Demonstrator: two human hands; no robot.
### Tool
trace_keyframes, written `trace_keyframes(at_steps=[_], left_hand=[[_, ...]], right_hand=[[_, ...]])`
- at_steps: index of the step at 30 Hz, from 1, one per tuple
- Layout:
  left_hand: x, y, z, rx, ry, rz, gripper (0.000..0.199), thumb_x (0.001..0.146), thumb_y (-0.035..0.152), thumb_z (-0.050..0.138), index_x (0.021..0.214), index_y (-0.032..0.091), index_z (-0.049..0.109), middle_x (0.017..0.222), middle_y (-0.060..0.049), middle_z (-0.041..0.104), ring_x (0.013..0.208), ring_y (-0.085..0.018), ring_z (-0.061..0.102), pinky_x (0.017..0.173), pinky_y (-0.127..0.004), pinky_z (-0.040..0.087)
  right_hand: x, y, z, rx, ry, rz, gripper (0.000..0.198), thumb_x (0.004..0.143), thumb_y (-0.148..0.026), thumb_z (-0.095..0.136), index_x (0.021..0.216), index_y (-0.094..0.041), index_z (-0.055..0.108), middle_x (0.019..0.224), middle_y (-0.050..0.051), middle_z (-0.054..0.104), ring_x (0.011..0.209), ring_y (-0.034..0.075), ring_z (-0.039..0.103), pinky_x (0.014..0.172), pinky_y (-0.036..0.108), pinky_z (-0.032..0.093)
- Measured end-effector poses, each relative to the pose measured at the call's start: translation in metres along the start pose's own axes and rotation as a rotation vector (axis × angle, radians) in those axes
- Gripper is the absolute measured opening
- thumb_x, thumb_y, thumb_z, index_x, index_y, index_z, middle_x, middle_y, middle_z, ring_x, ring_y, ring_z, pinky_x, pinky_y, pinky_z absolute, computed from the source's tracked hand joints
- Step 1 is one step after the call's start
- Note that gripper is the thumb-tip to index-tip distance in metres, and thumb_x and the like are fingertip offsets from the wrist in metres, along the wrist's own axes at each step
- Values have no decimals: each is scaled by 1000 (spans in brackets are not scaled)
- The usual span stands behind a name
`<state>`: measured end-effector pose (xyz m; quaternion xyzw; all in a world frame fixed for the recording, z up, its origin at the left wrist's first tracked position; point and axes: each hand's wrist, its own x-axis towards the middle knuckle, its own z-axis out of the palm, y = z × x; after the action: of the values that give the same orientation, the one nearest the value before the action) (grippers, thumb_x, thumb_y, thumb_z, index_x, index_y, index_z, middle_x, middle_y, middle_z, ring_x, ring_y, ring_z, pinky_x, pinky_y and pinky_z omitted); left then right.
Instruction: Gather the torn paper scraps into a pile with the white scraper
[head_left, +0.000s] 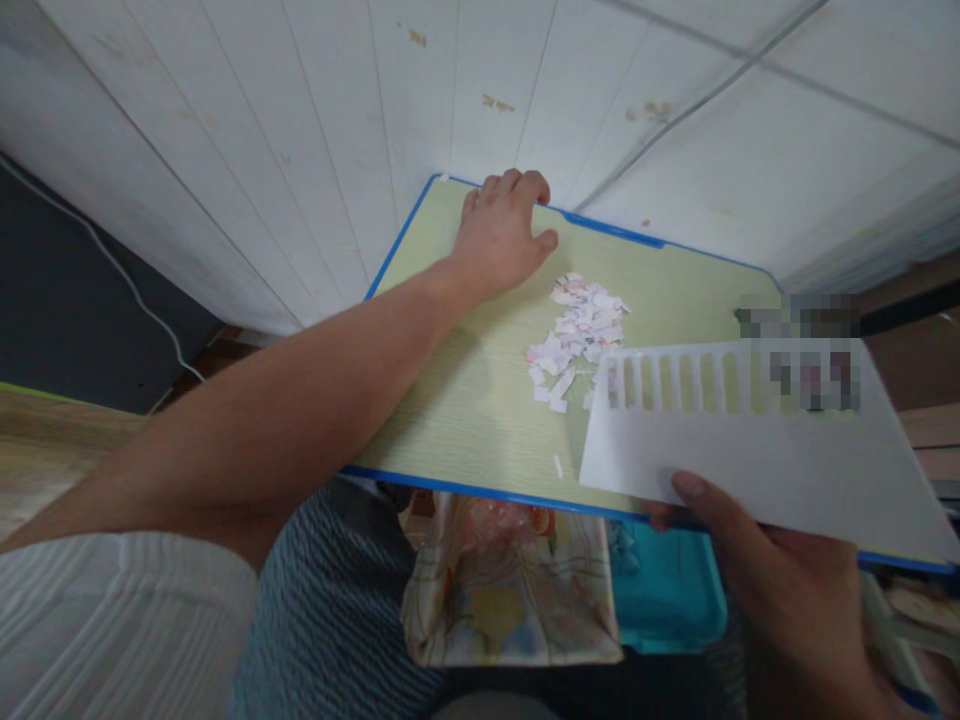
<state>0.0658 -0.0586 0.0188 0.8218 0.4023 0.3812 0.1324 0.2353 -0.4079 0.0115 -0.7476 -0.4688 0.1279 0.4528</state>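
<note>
My left hand point(506, 232) rests at the far edge of a small pale green tabletop point(465, 400) with blue edging. Its fingers bend over that edge, with the thumb spread apart and nothing seen in the grip. Right of it lies a loose heap of small torn or cut paper pieces point(581, 330), mostly white with some pink marks. My right hand point(787, 580) holds a white sheet point(697, 450) with a row of slots, thumb on top and fingers partly hidden beneath. The sheet hangs over the table's right side, close to the paper heap. One thin scrap point(558, 466) lies apart near the front.
White plank walls point(420, 90) stand behind the table, with a grey cable point(690, 115) running along them. Under the front edge are a patterned bag or box point(517, 610) and a turquoise container point(671, 590). A blurred patch covers things at the right.
</note>
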Motion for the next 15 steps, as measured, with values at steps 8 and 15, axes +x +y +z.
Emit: trace_keyframes(at_steps=[8,15], left_hand=[[1,-1,0,-5,-7,6,53,86,40,71,138,46,64,144,-6,70,149,-42,52,129,-68,38],[0,-2,0,-14,-6,8,56,86,41,70,141,48,63,139,-5,72,148,-42,52,129,-67,38]], right_hand=[[3,0,2,70,-74,43,33,90,-49,90,73,-25,76,67,1,79,60,25,76,71,38,66],[5,5,1,11,-61,44,32,90,-50,90,72,-26,77,68,2,80,60,26,77,66,38,66]])
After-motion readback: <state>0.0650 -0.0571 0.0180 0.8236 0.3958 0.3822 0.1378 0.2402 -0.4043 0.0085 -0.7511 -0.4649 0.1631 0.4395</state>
